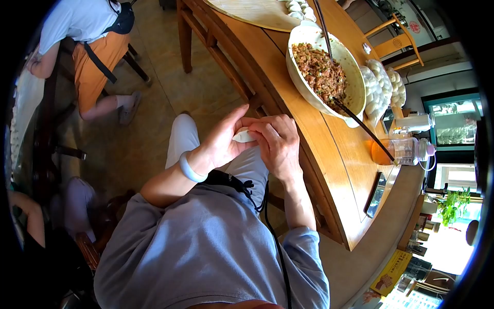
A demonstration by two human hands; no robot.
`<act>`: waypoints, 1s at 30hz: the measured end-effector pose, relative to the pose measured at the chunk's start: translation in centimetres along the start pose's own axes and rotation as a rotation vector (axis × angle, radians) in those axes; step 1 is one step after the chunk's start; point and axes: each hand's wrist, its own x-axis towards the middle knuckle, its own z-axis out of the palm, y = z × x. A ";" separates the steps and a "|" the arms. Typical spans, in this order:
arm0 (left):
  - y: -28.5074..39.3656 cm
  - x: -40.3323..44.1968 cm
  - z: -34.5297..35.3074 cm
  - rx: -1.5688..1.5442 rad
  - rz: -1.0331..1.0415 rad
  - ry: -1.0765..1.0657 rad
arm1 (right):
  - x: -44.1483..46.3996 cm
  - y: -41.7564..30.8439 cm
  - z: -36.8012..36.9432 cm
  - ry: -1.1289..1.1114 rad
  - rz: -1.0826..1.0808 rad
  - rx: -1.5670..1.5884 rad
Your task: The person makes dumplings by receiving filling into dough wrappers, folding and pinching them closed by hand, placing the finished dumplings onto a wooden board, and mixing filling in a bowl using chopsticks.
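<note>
Over my lap, in front of the table edge, a small white dumpling [243, 136] is between my two hands. My left hand [222, 138], with a pale bangle on the wrist, cradles it in curled fingers with the thumb raised. From the other side my right hand [278, 141] pinches its edge; its fingertips partly hide the dough. Close by on the table stands a large white bowl [294, 67] of minced meat filling [320, 72]. Chopsticks [368, 131] rest in it, one pair leaning toward me and another pointing away.
A wooden board [247, 13] with several dumplings [298, 9] lies at the table's far end. Plastic bags of white rounded items [378, 87], a drink bottle [404, 151] and a phone [375, 194] are beyond the bowl. Another person [98, 46] sits at the left.
</note>
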 end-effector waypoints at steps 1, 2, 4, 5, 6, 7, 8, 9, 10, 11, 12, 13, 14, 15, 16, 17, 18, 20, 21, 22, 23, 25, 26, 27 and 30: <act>-0.1 0.1 -0.1 -0.004 -0.002 -0.014 | 0.0 0.0 0.0 -0.003 0.001 -0.012; -0.2 0.2 -0.3 -0.008 -0.003 -0.027 | 0.0 0.0 0.0 -0.007 0.001 -0.023; -0.1 0.2 -0.4 -0.005 -0.004 -0.038 | 0.0 -0.1 0.0 -0.008 0.003 -0.031; -0.1 0.1 -0.3 0.003 -0.003 -0.036 | 0.1 -0.2 -0.1 -0.006 0.005 -0.028; 0.0 0.1 -0.2 0.010 -0.003 -0.033 | 0.1 -0.2 -0.2 -0.005 0.007 -0.025; -0.1 0.3 -0.6 -0.018 0.001 -0.058 | 0.2 -0.3 -0.1 0.012 -0.017 -0.026; -0.3 0.6 -1.4 -0.046 0.004 -0.082 | 0.3 -0.4 0.0 0.028 -0.039 -0.027; -0.4 0.7 -1.4 -0.074 0.005 -0.107 | 0.4 -0.5 0.2 0.045 -0.060 -0.028; -0.4 0.6 -1.3 -0.050 0.012 -0.081 | 0.3 -0.5 0.3 0.037 -0.063 -0.035; -0.5 0.5 -1.0 -0.026 0.019 -0.056 | 0.3 -0.5 0.4 0.029 -0.067 -0.042; -0.5 0.3 -0.6 -0.003 0.026 -0.031 | 0.2 -0.5 0.4 0.021 -0.072 -0.049; -0.5 0.3 -0.6 -0.006 0.017 -0.078 | 0.2 -0.5 0.4 0.014 -0.062 -0.063; -0.4 0.3 -0.6 -0.009 0.010 -0.125 | 0.2 -0.5 0.3 0.006 -0.054 -0.075; -0.3 0.2 -0.6 -0.012 0.004 -0.171 | 0.2 -0.5 0.3 -0.001 -0.047 -0.087; -0.3 0.1 -0.5 -0.007 0.007 -0.140 | 0.3 -0.5 0.2 -0.007 -0.046 -0.062; -0.3 0.0 -0.3 -0.002 0.011 -0.109 | 0.3 -0.5 0.1 -0.013 -0.045 -0.037; -0.3 0.0 -0.1 0.002 0.014 -0.079 | 0.4 -0.5 0.0 -0.019 -0.044 -0.012; -0.1 -0.1 0.3 0.027 0.004 -0.080 | 0.6 -0.8 -0.1 -0.042 -0.054 0.020; -0.1 -0.1 0.4 0.040 -0.004 -0.080 | 0.6 -0.9 -0.1 -0.053 -0.056 0.036; -0.1 -0.1 0.3 0.036 -0.008 -0.102 | 0.6 -0.9 0.0 -0.067 -0.063 0.025; -0.1 0.0 0.3 0.032 -0.013 -0.124 | 0.5 -0.7 0.1 -0.082 -0.070 0.014; -0.2 0.0 0.4 0.026 -0.019 -0.120 | 0.5 -0.5 0.2 -0.100 -0.079 -0.003; -0.2 -0.1 0.5 0.024 -0.021 -0.092 | 0.5 -0.5 0.2 -0.104 -0.081 -0.008; -0.2 -0.1 0.6 0.022 -0.022 -0.064 | 0.5 -0.4 0.2 -0.108 -0.083 -0.012; -0.1 0.2 -0.4 -0.051 -0.016 -0.134 | 0.9 -1.0 0.2 -0.042 -0.060 0.041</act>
